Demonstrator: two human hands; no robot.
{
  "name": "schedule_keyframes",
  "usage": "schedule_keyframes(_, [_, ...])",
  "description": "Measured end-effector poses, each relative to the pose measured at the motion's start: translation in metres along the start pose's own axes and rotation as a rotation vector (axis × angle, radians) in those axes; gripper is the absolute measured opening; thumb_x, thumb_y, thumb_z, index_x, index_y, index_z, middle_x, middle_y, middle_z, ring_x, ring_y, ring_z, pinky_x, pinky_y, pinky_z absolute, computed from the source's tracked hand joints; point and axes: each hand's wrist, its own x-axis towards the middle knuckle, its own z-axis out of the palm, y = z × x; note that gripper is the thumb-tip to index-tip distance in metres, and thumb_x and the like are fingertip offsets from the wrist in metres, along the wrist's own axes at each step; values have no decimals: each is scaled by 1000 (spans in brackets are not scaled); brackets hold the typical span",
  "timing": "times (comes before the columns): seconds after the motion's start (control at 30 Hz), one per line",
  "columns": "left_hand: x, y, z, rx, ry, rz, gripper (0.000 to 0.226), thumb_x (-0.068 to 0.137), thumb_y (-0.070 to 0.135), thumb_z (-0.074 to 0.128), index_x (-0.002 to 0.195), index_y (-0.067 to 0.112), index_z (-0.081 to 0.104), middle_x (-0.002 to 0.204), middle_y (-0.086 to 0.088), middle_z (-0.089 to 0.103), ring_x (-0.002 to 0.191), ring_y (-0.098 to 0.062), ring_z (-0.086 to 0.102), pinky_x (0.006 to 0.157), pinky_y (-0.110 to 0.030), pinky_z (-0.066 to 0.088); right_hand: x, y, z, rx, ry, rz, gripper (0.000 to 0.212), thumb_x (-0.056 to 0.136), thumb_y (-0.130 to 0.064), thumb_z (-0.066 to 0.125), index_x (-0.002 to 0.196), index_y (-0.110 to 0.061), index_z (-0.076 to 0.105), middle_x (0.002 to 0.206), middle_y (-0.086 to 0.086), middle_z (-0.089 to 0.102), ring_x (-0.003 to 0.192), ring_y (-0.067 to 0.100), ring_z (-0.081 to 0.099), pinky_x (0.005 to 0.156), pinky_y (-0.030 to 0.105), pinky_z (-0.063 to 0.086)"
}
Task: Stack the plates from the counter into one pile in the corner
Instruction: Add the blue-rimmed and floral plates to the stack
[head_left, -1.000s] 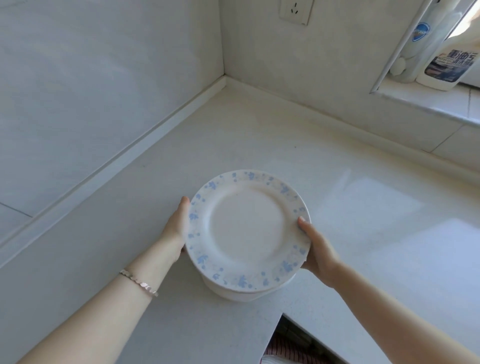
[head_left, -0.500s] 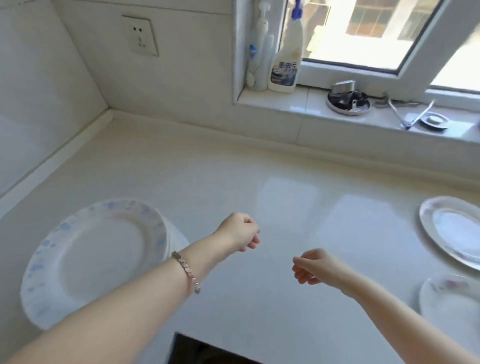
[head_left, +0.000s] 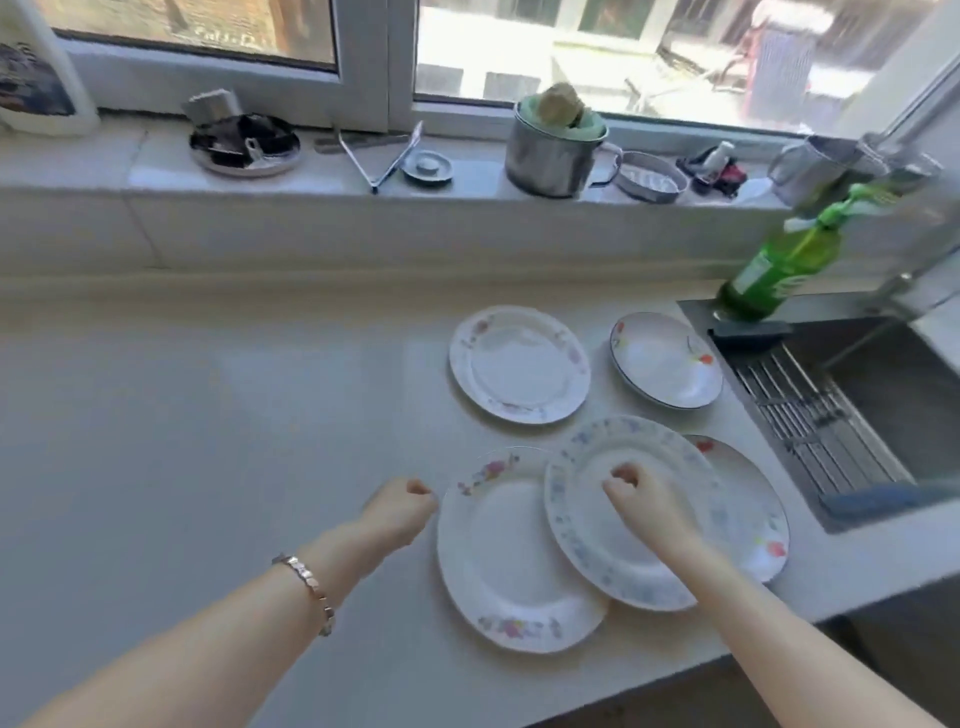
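Observation:
Several plates lie on the white counter (head_left: 208, 415) near the sink. A blue-flowered plate (head_left: 587, 519) rests tilted across a pink-flowered plate (head_left: 498, 561) and a red-flowered plate (head_left: 753, 509). Farther back sit a pink-rimmed plate (head_left: 519, 364) and a dark-rimmed plate (head_left: 665, 358). My right hand (head_left: 639, 488) hovers over the blue-flowered plate, fingers curled, holding nothing. My left hand (head_left: 400, 509), with a bracelet on the wrist, is a loose fist just left of the pink-flowered plate. The corner pile is out of view.
A steel sink (head_left: 857, 395) with a rack lies at the right, a green bottle (head_left: 779, 265) at its back corner. The windowsill (head_left: 322, 171) holds a steel pot (head_left: 550, 150), small dishes and tongs. The counter's front edge runs close below the plates.
Both hands let go of the plate pile in the corner. The view swung right to the loose plates by the sink, and both hands came along, empty.

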Motion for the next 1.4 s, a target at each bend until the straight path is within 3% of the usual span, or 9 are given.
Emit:
schedule_keyframes(0.07, [8, 4, 12, 44, 33, -14, 9, 84, 14, 51, 81, 20, 56, 82, -7, 56, 88, -23, 55, 75, -28, 42, 26, 19, -11, -67, 113, 40, 47, 88, -31, 57, 128, -7, 51, 137, 14, 49, 128, 32, 42, 104, 38, 34])
schedule_keyframes(0.13, [15, 4, 17, 76, 38, -69, 42, 80, 24, 55, 121, 15, 50, 117, -12, 57, 111, -29, 56, 92, -31, 45, 51, 32, -17, -135, 149, 73, 67, 85, -40, 59, 138, -5, 39, 144, 17, 38, 134, 33, 33, 108, 40, 29])
schedule_keyframes(0.23, [22, 1, 20, 77, 38, -115, 60, 80, 26, 57, 135, 10, 39, 131, -15, 53, 118, -30, 55, 99, -35, 46, 84, 40, -19, -190, 89, 110, 82, 79, -56, 59, 140, -8, 33, 143, 16, 38, 134, 32, 31, 108, 40, 27])
schedule_keyframes(0.43, [31, -3, 29, 66, -40, -124, 12, 78, 18, 53, 87, 12, 57, 75, -7, 53, 67, -19, 49, 60, -23, 37, 116, 34, -27, -348, 90, -17, 71, 66, -66, 66, 103, -6, 57, 112, 13, 58, 111, 29, 50, 86, 36, 40])
schedule_keyframes(0.67, [44, -7, 44, 14, 48, -168, 15, 82, 14, 54, 68, 13, 48, 67, -5, 52, 66, -21, 51, 64, -27, 42, 109, 27, -51, -230, -10, -63, 57, 65, -61, 70, 62, -16, 34, 66, -2, 48, 68, 21, 49, 53, 31, 28])
schedule_keyframes(0.83, [45, -7, 44, -25, 87, -184, 27, 79, 24, 60, 59, 15, 46, 65, -7, 53, 70, -24, 53, 71, -31, 48, 101, 16, -52, -33, -33, -93, 57, 66, -50, 75, 55, -17, 30, 57, -1, 40, 57, 19, 40, 53, 31, 22])
schedule_keyframes(1.07, [35, -18, 46, -197, 40, -207, 24, 95, 17, 45, 71, 12, 49, 77, -12, 56, 74, -24, 54, 69, -34, 47, 75, 5, -52, 309, -100, 77, 35, 71, -47, 73, 66, -13, 65, 71, 5, 68, 64, 23, 63, 58, 29, 48])
schedule_keyframes(1.23, [12, -25, 42, -271, 211, -57, 27, 95, 14, 43, 69, 15, 37, 75, -11, 49, 71, -22, 48, 59, -30, 41, 52, 13, -34, 791, -93, 204, 30, 78, -35, 71, 86, -7, 66, 74, 3, 65, 56, 16, 62, 48, 20, 51])
schedule_keyframes(1.4, [-20, -28, -11, -155, 483, 169, 30, 96, 12, 42, 67, 19, 37, 68, -1, 44, 65, -20, 42, 55, -26, 30, 35, 0, -9, 1016, -170, 262, 29, 81, -37, 68, 77, -9, 61, 70, 4, 67, 35, 7, 61, 36, 17, 49])
